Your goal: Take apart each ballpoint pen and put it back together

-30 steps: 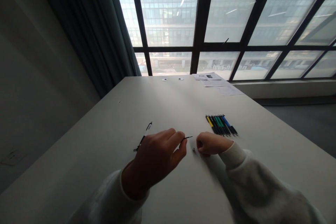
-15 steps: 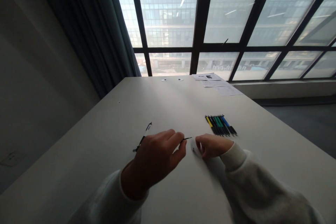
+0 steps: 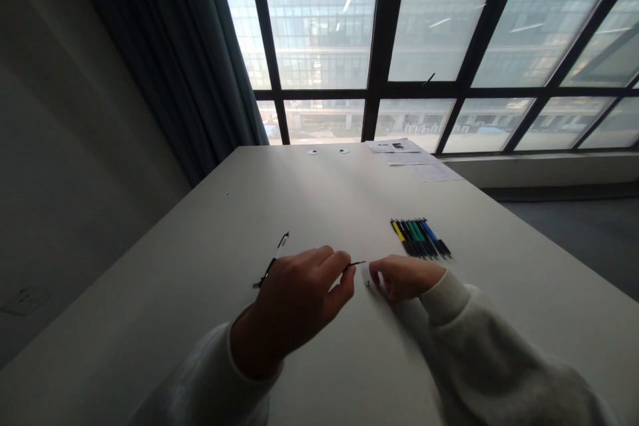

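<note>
1. The left hand (image 3: 305, 294) is pinching a thin dark rod (image 3: 356, 263) between thumb and forefinger; its slim end is jutting toward the right hand (image 3: 407, 277), a grip that is apparently leaving that tip exposed.
2. The right hand is curling its fingers inward, just beyond the rod's tip; whether they are pinching anything, I cannot tell.
3. A small dark piece (image 3: 368, 284) is lying between the hands, just beside the right fingertips, seemingly placed there for easy reach; whether they are touching it is unclear.
4. A white-and-black pen (image 3: 273, 261) is lying at a slant just outside the left hand, probably set aside so that it is staying out of the gap between the hands.
5. Yellow, green, blue and black pens (image 3: 416, 233) are lying side by side just beyond the right hand, likely lined up to stay together; they are limiting its forward room.
6. The desk (image 3: 319, 203) is stretching forward from between the hands, offering room that way; its side edges are running well apart from both, and papers (image 3: 417, 158) are resting far ahead, near its far edge.
</note>
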### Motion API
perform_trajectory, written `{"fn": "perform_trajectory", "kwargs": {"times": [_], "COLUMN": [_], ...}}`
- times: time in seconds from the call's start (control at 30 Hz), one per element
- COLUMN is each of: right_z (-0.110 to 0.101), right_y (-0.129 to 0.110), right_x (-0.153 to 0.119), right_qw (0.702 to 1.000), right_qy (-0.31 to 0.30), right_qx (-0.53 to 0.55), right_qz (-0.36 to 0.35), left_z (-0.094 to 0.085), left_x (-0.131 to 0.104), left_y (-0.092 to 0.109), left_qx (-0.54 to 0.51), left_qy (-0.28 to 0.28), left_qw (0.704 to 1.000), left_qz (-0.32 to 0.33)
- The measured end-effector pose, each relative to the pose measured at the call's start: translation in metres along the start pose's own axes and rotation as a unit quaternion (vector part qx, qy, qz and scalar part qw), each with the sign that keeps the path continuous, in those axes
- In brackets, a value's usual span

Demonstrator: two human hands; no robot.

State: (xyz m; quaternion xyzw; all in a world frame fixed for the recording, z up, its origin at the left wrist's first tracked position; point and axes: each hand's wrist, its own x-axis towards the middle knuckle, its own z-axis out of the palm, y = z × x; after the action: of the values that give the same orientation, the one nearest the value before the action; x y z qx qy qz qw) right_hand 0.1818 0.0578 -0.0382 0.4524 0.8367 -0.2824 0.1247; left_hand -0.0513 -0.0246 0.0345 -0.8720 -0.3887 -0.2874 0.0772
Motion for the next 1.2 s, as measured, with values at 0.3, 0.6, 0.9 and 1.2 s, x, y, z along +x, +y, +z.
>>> {"fn": "perform_trajectory", "kwargs": {"times": [0.3, 0.6, 0.9, 1.2], "right_z": [0.000, 0.001, -0.008, -0.028], "right_y": [-0.003, -0.003, -0.002, -0.043], "right_x": [0.001, 0.002, -0.004, -0.043], "right_qw": [1.000, 0.999, 0.997, 0.831], "right_qy": [0.005, 0.024, 0.018, 0.149], "right_qx": [0.021, 0.033, 0.071, 0.447], "right_qz": [-0.003, -0.013, -0.019, -0.295], "left_z": [0.001, -0.001, 0.001, -0.001], "left_x": [-0.001, 0.001, -0.001, 0.001], "left_y": [-0.001, 0.000, -0.002, 0.000], "left_qx": [0.005, 0.008, -0.003, -0.013], "left_qy": [-0.006, -0.003, -0.019, 0.005], "left_qw": [1.000, 1.000, 1.000, 1.000], "left_qz": [0.000, -0.001, -0.009, -0.014]}}
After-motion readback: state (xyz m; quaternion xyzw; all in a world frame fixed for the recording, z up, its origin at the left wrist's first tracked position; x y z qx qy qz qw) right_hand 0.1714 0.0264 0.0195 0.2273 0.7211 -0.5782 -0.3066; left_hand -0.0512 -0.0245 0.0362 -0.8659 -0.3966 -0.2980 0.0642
